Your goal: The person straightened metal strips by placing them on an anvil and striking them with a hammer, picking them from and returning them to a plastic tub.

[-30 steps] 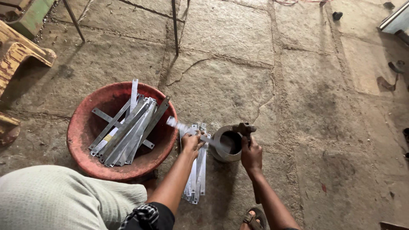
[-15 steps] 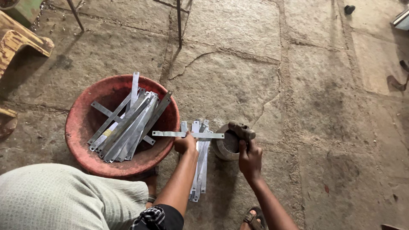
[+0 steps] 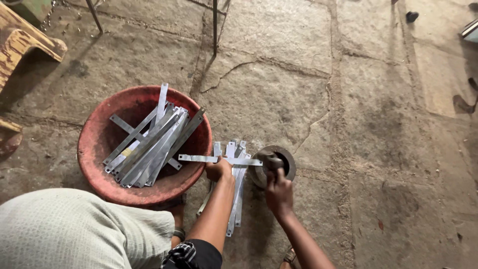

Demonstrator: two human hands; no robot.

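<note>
A: Strip (image 3: 219,159) — flat grey metal, thin, long, lying level across the strip pile (image 3: 234,189) on the stone floor (image 3: 298,89), one end on the metal ring (image 3: 273,167), other end over the red basin (image 3: 99,149) rim

B: Hands?

A: Left hand (image 3: 219,170) fingers clenched around strip's middle. Right hand (image 3: 279,192) clenched on a small hammer (image 3: 273,162) at the ring

B: Risk?

A: Strip looks springy; an off-centre blow could likely kick it sideways or catch the left fingers

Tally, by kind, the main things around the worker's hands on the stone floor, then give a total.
Red basin: 1
Metal ring: 1
Hammer in right hand: 1
Metal strip held flat by left hand: 1
Loose floor pile of strips: 1
Total: 5
</note>
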